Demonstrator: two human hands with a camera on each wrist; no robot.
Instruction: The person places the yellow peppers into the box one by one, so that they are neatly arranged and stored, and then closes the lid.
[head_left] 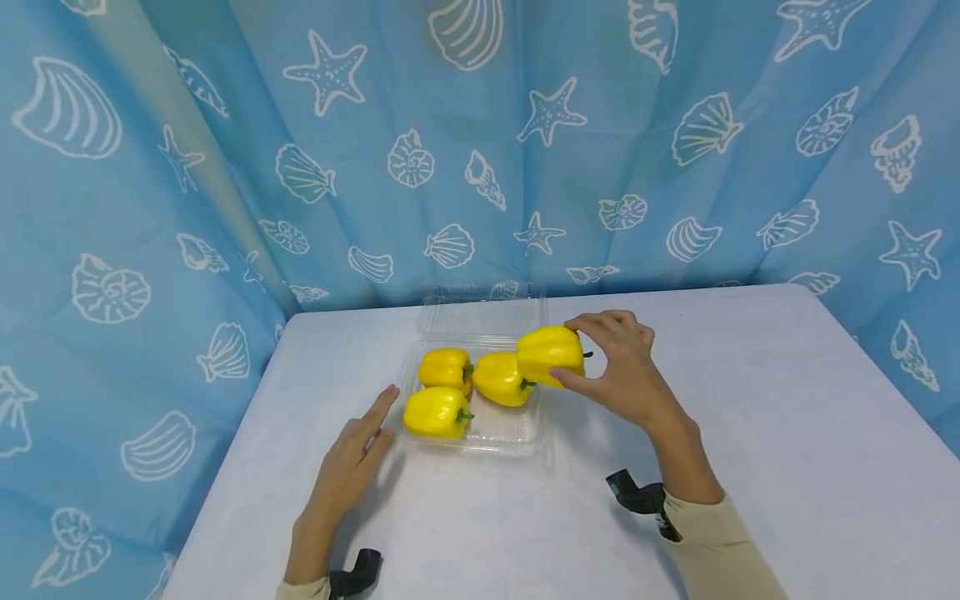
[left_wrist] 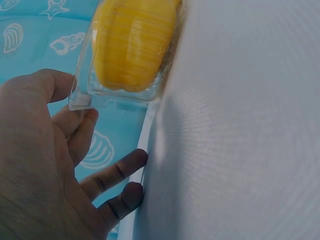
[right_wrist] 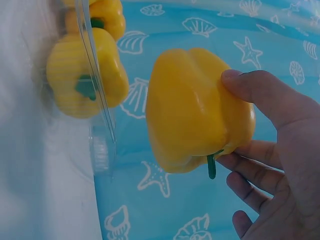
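Note:
A clear plastic clamshell box (head_left: 495,425) lies on the table with its lid (head_left: 480,317) tipped back. Inside it are three yellow bell peppers (head_left: 437,412) with green stems. My right hand (head_left: 618,367) holds another yellow bell pepper (right_wrist: 195,110) between thumb and fingers, raised over the box's right side, its stem pointing right. At the box's left edge is my left hand (head_left: 356,458), fingers fairly straight and thumb apart. The left wrist view shows its thumb and a finger at the box's corner rim, with lower fingers (left_wrist: 122,167) by the tabletop.
A white cloth covers the table (head_left: 750,417). Behind and to the sides hangs a blue curtain (head_left: 585,183) printed with white shells and starfish. Each wrist wears a black camera mount (head_left: 637,496).

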